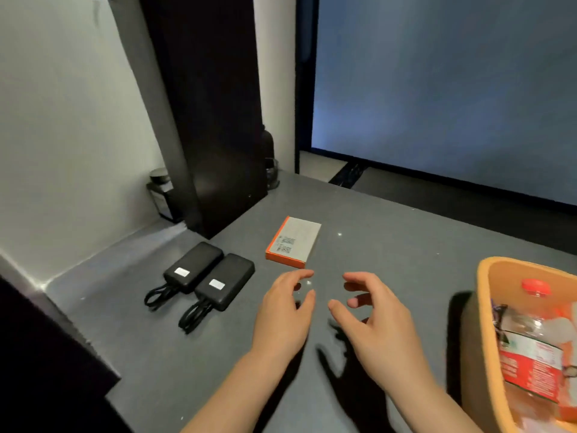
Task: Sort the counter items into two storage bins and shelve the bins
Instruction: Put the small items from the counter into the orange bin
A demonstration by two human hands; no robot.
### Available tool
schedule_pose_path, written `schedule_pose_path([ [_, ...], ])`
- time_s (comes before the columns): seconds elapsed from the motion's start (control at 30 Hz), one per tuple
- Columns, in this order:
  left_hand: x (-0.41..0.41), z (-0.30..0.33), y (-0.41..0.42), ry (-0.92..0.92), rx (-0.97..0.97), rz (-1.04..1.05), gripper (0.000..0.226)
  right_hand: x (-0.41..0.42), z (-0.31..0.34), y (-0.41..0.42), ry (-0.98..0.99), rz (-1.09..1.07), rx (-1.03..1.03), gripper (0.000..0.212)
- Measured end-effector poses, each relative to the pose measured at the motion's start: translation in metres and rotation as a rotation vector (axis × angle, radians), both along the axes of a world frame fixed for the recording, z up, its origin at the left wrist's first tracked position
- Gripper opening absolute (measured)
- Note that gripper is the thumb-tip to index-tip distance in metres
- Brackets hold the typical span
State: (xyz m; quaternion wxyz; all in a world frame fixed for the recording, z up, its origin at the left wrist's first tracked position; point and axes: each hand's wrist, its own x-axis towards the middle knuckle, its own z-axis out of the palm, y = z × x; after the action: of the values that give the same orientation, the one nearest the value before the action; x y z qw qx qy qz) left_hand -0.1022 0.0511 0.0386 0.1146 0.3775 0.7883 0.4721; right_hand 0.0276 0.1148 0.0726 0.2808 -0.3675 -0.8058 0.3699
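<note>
- Left hand (285, 317), right hand (371, 320): both empty, fingers loosely spread, hovering side by side.
- Orange-edged box (293, 242) just beyond the fingertips, flat, long axis running away.
- Two power banks (209, 276) left of left hand, cables trailing nearward.
- Orange bin (487, 295) right of right hand.

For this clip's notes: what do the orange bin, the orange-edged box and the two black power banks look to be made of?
Orange bin: likely plastic; smooth, thick rounded rim with a dull sheen.
Orange-edged box: probably cardboard; flat matte grey face with printed codes and crisp folded edges.
Power banks: apparently matte black plastic shells with rounded corners and white stickers; their looped cables look rubbery.
</note>
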Motion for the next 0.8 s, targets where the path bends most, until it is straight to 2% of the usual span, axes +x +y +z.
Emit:
schedule_pose_path([
  [0.1,-0.051,-0.013,-0.032,0.006,-0.038,0.1,0.033,-0.049,-0.024,-0.012,-0.05,0.073,-0.095,0.033],
  [0.23,-0.127,-0.018,-0.059,0.045,-0.066,0.279,0.034,-0.116,-0.04,-0.022,-0.179,0.195,-0.1,0.039],
  [0.4,-0.217,-0.024,-0.05,0.166,-0.271,0.363,0.042,-0.202,-0.056,-0.023,-0.269,0.25,-0.001,0.072],
  [0.47,-0.229,-0.035,-0.039,0.123,-0.377,0.326,0.049,-0.228,-0.065,-0.022,-0.351,0.219,0.011,0.085],
  [0.57,-0.226,-0.058,-0.03,0.102,-0.554,0.285,0.06,-0.249,-0.084,-0.024,-0.49,0.25,0.023,0.089],
  [0.8,-0.221,-0.055,-0.032,0.067,-0.513,0.308,0.064,-0.254,-0.088,-0.018,-0.467,0.261,-0.016,0.096],
])
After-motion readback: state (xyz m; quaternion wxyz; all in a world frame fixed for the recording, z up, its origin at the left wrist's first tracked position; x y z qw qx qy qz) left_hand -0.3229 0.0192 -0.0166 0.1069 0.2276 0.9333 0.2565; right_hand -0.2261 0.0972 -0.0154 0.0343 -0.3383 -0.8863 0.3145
